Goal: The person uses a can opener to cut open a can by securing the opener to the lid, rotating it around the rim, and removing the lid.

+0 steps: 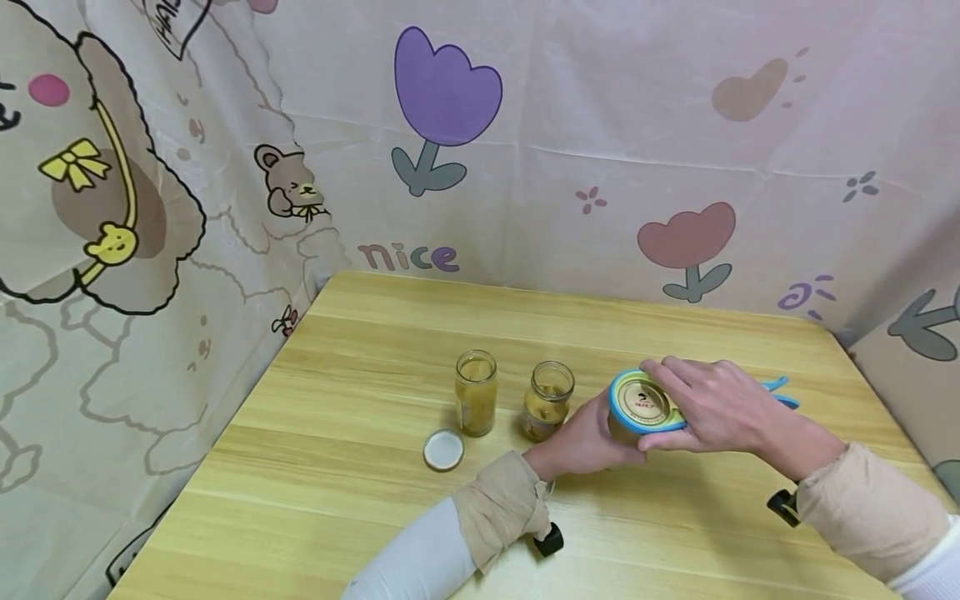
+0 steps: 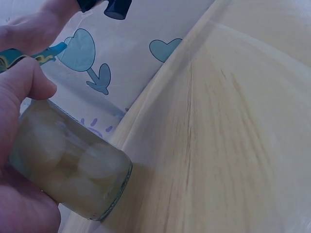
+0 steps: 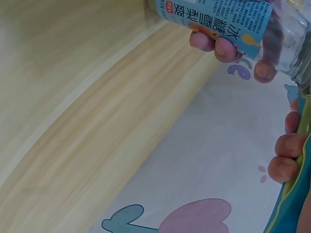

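Note:
My left hand (image 1: 592,439) grips a glass jar (image 2: 73,162) around its side. Pale chunks in liquid show through the glass in the left wrist view, and the right wrist view shows its blue printed label (image 3: 228,24). A gold lid (image 1: 642,403) closes the top. Around that lid sits the ring of a blue and yellow-green jar opener (image 1: 663,426), whose handles my right hand (image 1: 712,406) grips from above. The handle tips (image 1: 783,401) stick out beyond the right hand. In the right wrist view, fingers (image 3: 284,167) curl over the opener's handle.
Left of my hands stand two lidless glass jars with yellowish contents, a tall jar (image 1: 476,400) and a shorter jar (image 1: 546,407) close to the left hand. A lid (image 1: 443,450) lies pale side up on the wooden table (image 1: 337,467). Printed cloth (image 1: 562,225) hangs behind.

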Demonstrator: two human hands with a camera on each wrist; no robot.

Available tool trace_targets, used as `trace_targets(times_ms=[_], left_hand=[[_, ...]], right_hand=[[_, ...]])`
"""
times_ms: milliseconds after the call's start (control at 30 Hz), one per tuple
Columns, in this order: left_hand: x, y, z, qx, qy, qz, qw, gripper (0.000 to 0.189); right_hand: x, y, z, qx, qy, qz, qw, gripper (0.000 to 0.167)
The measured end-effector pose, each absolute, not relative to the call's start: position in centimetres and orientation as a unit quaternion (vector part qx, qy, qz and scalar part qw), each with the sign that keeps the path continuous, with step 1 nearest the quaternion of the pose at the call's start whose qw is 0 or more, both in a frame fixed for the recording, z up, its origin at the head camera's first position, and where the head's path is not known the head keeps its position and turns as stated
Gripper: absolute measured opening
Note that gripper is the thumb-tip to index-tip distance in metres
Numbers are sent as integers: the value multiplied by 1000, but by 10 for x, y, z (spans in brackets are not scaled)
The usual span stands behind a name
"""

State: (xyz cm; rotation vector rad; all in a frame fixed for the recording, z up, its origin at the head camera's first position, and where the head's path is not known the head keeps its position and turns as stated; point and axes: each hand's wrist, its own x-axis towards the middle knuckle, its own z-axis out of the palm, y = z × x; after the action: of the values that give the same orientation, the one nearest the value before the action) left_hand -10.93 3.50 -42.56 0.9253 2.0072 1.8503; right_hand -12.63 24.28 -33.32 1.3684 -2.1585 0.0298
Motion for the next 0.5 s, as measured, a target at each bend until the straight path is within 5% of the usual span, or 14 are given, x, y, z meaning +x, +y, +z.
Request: trace_targets(times_ms=[500], left_hand=[[-109,34,-425,314,712,617,119,86]], right_hand=[[-122,247,-325,499,-814,21,296,91]])
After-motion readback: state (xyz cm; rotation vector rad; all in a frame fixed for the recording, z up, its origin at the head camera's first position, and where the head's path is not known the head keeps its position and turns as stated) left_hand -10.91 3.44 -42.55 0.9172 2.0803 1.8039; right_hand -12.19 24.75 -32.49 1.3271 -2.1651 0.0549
